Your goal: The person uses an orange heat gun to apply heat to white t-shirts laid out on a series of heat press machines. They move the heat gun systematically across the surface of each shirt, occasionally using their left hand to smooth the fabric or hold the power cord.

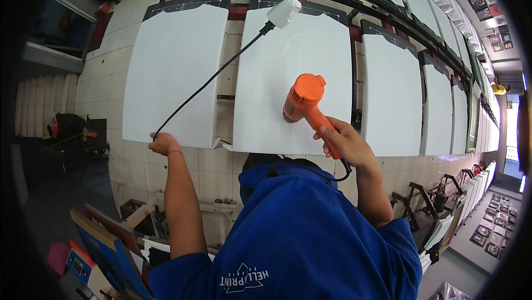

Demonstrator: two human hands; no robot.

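Heat gun (310,92): orange; we find it over the second white board (263,100) from the left, nozzle angled down toward the cloth-pale surface; we cannot tell the gap.
Right hand (353,144): fingers wrapped closed round the gun's handle.
Left hand (164,144): fingers curled closed on a black cord (213,80), beside the near-left corner of the leftmost white board (172,73).
Cord run: from that hand, slanting up to a white socket (284,14) at the second board's far end.
Surface: we list a row of flat, smooth white boards, dark-edged on the far side, continuing rightward.
Floor: pale square tiles (95,90), seen between and beside the boards.
Right wall: framed pictures (495,219) in clusters.
Lower left: leaning panels, one blue (113,253).
Wearer: blue shirt (310,222).
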